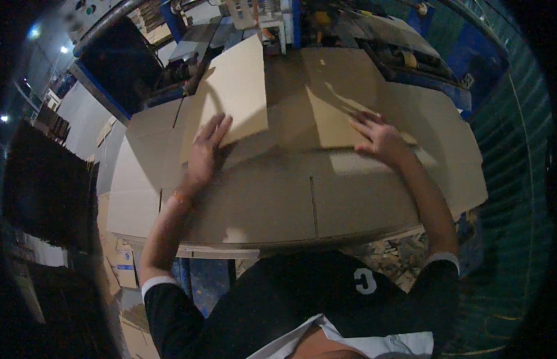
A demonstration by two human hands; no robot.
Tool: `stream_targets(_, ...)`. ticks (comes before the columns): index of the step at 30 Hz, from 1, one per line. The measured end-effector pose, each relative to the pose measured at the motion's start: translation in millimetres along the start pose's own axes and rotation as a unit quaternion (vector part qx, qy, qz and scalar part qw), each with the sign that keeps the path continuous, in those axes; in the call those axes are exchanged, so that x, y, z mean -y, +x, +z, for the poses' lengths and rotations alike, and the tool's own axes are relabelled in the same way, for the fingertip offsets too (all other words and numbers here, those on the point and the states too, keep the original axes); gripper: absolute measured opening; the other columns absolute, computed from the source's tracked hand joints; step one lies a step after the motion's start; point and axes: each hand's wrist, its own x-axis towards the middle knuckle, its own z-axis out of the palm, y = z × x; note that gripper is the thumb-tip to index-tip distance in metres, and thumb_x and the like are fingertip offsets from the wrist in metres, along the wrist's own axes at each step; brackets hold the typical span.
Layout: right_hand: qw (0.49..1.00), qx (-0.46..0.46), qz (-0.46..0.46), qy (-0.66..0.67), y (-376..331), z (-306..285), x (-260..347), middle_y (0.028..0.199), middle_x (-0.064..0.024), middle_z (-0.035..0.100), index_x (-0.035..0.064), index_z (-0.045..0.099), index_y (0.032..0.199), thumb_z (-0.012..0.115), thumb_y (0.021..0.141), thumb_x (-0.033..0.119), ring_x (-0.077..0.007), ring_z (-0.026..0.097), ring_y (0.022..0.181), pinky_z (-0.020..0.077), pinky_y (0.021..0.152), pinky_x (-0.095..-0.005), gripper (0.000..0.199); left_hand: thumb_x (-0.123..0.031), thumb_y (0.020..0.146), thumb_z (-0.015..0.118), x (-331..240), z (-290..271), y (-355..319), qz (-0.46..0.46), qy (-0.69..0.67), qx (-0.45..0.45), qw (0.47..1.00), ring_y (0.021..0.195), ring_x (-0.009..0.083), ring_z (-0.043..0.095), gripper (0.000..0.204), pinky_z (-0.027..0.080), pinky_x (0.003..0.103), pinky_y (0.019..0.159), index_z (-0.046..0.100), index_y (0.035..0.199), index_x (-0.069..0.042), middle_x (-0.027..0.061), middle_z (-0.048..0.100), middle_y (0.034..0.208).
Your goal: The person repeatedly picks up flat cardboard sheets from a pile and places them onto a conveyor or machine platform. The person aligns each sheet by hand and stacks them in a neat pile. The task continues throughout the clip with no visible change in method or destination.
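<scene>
Large flattened cardboard sheet (278, 197) lies across the tabletop (230, 250), flaps folded inward. Left hand (205, 151) flat, fingers spread wide, pressing lower edge of left flap (236, 90). Right hand (379, 136) also open, palm down on right flap (338, 102). Neither hand grips anything.

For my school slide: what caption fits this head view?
Both hands, left hand and right hand, press cardboard flaps flat.

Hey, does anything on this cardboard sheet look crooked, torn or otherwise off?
Nothing looks damaged. The left flap stands raised and tilted under the left hand, while the right flap lies nearly flat under the right hand, so the two sit unevenly on the cardboard sheet. No tears or spills show.
</scene>
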Motion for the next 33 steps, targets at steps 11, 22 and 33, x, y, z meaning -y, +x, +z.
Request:
stream_targets(11, 0.975, -0.102, 0.159, -0.121, 23.4, 8.9, 1.6, 0.142, -0.0065, 0.029, 0.0283, 0.033, 0.136, 0.049, 0.087, 0.042, -0.0321, 0.033, 0.127, 0.0286, 0.101, -0.0528, 0.053, -0.031, 0.079, 0.061, 63.1, 29.3, 39.7, -0.06, 0.252, -0.047, 0.965, 0.12, 0.0281, 0.041, 0.052, 0.024, 0.055, 0.1, 0.047, 0.126, -0.015, 0.0091, 0.049, 0.126)
stream_targets(22, 0.941, -0.088, 0.323, 0.048, 2.0, 18.7, -58.3, 0.101, -0.0153, 0.062, 0.0111, 0.061, 0.11, 0.056, 0.082, 0.031, -0.0334, 0.058, 0.096, 0.0449, 0.083, -0.0406, 0.034, -0.022, 0.074, 0.07, 89.9, 11.9, 35.8, -0.074, 0.204, -0.121, 0.969, 0.118, 0.033, 0.044, 0.061, 0.033, 0.04, 0.099, 0.045, 0.127, -0.005, 0.0176, 0.05, 0.124)
stream_targets(33, 0.708, -0.229, 0.662, -0.092, -249.7, 60.8, -65.9, 0.123, -0.0228, 0.049, 0.0035, 0.044, 0.128, 0.061, 0.078, 0.04, -0.0366, 0.046, 0.115, 0.0348, 0.099, -0.0432, 0.064, -0.029, 0.08, 0.063, 107.3, -101.6, -215.3, -0.508, 0.253, -0.22, 0.794, 0.115, 0.0338, 0.045, 0.064, 0.038, 0.04, 0.095, 0.037, 0.129, 0.002, 0.0219, 0.044, 0.128)
